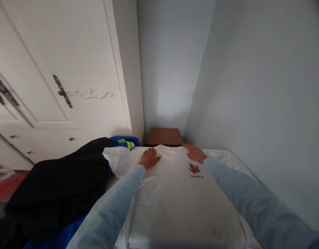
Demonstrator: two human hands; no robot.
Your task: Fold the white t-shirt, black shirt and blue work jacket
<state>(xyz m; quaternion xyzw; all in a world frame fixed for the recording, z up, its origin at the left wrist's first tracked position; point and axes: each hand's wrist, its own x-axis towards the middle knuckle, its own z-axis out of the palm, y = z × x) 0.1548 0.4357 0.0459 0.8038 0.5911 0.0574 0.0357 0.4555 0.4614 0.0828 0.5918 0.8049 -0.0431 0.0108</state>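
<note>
A white T-shirt (169,193) lies spread out, front side up, with its collar at the far end. A dark red maple leaf print with lettering marks its chest on the right. My left hand (149,158) rests flat on the shirt left of the collar, fingers spread, a ring on one finger. Right of the collar, my right hand (195,153) has its fingers and thumb closed on the shoulder of the shirt. The left sleeve of the shirt lies outstretched; the right one is mostly hidden by my arm.
Black clothing (66,186) is heaped on the left, over a blue garment (125,140) with yellow reflective strips. A white wardrobe (94,52) stands behind it. A brown wooden piece of furniture (166,136) sits in the far corner. A grey wall (265,86) runs along the right.
</note>
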